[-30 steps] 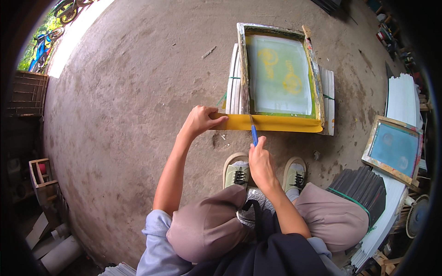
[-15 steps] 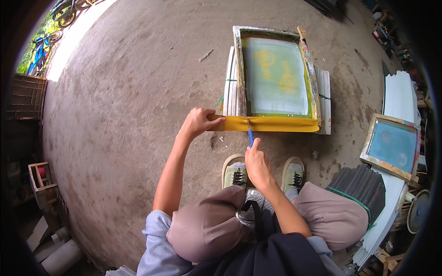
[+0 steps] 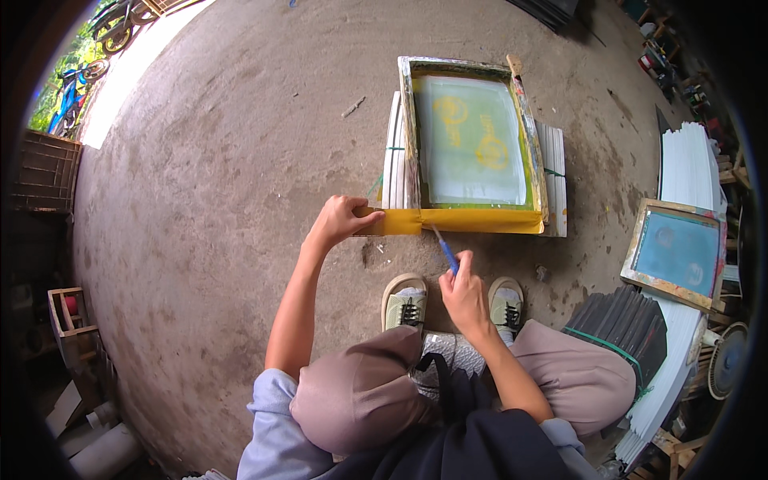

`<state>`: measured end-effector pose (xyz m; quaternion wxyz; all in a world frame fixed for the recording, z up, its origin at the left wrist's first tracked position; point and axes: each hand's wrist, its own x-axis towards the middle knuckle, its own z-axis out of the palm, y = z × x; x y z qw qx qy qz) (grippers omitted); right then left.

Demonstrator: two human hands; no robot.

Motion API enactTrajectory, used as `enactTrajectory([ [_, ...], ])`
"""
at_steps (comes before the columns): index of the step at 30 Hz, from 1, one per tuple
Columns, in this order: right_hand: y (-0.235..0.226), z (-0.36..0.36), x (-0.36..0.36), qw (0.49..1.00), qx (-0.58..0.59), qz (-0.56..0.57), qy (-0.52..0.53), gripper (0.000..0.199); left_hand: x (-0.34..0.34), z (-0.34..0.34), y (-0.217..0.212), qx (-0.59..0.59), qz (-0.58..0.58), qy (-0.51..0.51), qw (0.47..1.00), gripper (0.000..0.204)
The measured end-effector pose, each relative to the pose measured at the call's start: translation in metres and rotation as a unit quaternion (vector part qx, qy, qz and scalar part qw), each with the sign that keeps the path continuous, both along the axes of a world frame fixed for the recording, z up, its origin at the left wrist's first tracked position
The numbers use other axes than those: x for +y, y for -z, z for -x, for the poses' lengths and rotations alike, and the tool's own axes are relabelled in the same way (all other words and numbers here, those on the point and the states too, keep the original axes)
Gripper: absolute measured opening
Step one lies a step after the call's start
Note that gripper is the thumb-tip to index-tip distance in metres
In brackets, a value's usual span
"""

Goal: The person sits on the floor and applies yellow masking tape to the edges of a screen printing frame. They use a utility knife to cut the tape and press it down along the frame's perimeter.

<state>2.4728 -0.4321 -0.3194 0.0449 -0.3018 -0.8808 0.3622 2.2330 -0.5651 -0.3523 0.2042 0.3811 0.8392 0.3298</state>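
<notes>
1. Your left hand (image 3: 340,222) is pinched shut on the left end of the yellow tape strip (image 3: 460,220), which runs along the near edge of the screen-printing frame (image 3: 472,140) on the concrete floor (image 3: 224,200).
2. Your right hand (image 3: 464,296) holds a thin blue tool (image 3: 445,250) closed in its grip, tip touching the tape.
3. The strip's long axis runs left-right; it's just ahead of the right hand, which is nearer its middle.

- Short light-blue sleeves at lower centre; forearms bare down to left hand (image 3: 340,222) and right hand (image 3: 464,296).
- Mauve-grey trousers over both knees.
- Pale green-and-cream lace-up shoes (image 3: 406,300).
- Dark garment, possibly an apron or bag, at bottom edge.
</notes>
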Motion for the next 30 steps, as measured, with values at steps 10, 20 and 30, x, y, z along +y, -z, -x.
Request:
enactTrajectory([
  [10, 0.027, 0.081, 0.083, 0.993, -0.023, -0.04, -0.104, 0.054, 0.008, 0.009, -0.006, -0.09, 0.041, -0.002, 0.995, 0.051],
  [20, 0.023, 0.076, 0.087, 0.995, -0.012, -0.013, -0.094, 0.049, -0.041, 0.041, -0.033, -0.193, 0.085, -0.081, 0.974, 0.054],
  [30, -0.088, 0.095, 0.091, 0.962, 0.086, 0.252, -0.066, 0.017, -0.089, -0.004, -0.122, 0.017, -0.082, -0.103, 0.991, 0.037],
])
